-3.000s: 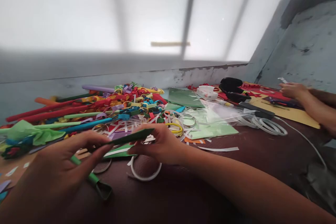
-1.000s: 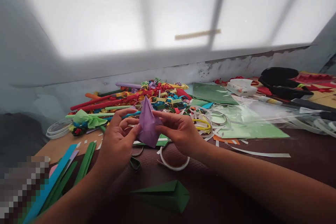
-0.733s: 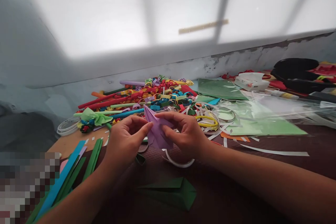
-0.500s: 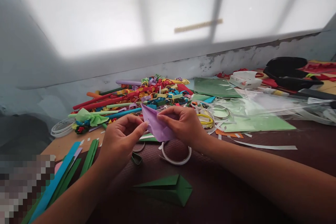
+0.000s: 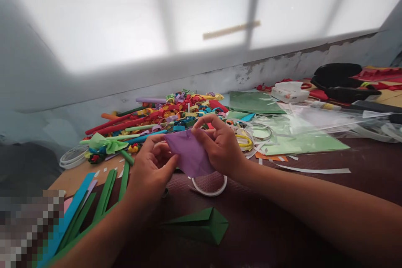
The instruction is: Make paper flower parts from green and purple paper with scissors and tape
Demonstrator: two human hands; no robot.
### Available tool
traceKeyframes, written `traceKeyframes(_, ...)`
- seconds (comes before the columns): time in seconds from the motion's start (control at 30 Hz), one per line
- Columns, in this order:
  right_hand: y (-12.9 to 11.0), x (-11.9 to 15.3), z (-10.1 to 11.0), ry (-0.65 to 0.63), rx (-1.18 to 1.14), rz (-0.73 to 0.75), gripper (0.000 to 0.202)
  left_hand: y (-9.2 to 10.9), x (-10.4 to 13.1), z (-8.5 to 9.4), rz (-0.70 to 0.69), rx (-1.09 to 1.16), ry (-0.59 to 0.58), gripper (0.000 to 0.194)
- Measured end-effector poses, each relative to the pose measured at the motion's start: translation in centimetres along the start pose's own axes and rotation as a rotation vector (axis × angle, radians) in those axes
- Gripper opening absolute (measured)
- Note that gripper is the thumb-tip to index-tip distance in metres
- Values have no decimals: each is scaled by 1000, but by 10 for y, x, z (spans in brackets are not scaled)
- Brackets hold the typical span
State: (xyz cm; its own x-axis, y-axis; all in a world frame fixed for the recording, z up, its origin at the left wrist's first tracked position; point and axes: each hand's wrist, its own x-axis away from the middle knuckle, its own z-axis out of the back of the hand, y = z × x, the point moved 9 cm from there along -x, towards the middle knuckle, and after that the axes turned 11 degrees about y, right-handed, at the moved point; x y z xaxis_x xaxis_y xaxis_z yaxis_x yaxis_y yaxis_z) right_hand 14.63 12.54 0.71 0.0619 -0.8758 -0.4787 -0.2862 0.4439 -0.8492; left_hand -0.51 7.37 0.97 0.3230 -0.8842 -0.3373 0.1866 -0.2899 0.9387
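A piece of purple paper (image 5: pixel 190 155) is held up between my two hands above the dark table. My left hand (image 5: pixel 152 165) grips its left edge, thumb in front and fingers behind. My right hand (image 5: pixel 221 144) pinches the upper right part, near the top edge. Below the paper a white ring of strip (image 5: pixel 213 192) lies on the table. Closer to me rests a folded green paper piece (image 5: pixel 204 226), pointed at its left end.
Behind my hands is a heap of colourful paper chains and rolled tubes (image 5: pixel 150 119). Blue and green strips (image 5: pixel 70 217) lie at the left. Light green sheets (image 5: pixel 307 140), clear plastic (image 5: pixel 339 119), a white box (image 5: pixel 289 92) and an open black case (image 5: pixel 339 79) are at the right.
The purple paper has turned from a pointed, upward-tilted shape to a broader face toward me. My left hand's fingers have shifted behind its left edge. The view has moved slightly.
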Motion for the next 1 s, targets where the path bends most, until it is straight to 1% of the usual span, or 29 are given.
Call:
traceKeyframes(0.07, -5, 4, -2, -25, 27, 70, 21, -1, -3, 6, -27, -7, 66, 42)
traceKeyframes(0.17, -14, 7, -2, -34, 109, 230, 8, 0, -5, 15, -49, -37, 134, 34)
traceKeyframes(0.27, -18, 9, -3, -55, 167, 335, 11, 2, -4, 16, -29, -62, 126, 27)
traceKeyframes(0.43, -25, 14, -9, -132, 240, 462, 17, -4, -4, 14, 60, -73, 110, 37)
traceKeyframes(0.53, -30, 18, -9, -130, 265, 520, 17, -8, -5, 17, 67, -106, 123, 35)
traceKeyframes(0.6, -33, 21, -11, -144, 254, 544, 16, -10, -5, 18, 64, -120, 112, 33)
traceKeyframes(0.7, -32, 23, -15, -189, 198, 512, 16, -12, -4, 14, 63, -104, 67, 34)
traceKeyframes(0.77, -28, 22, -17, -205, 151, 434, 17, -11, -3, 11, 52, -77, 40, 35)
traceKeyframes(0.83, -23, 20, -18, -204, 145, 346, 22, -9, -3, 10, 30, -49, 31, 32)
traceKeyframes(0.9, -20, 17, -17, -174, 212, 294, 30, -5, -2, 9, 7, -28, 27, 26)
traceKeyframes(1.0, -23, 14, -12, -108, 331, 277, 40, 0, 4, 3, -12, 6, -8, 21)
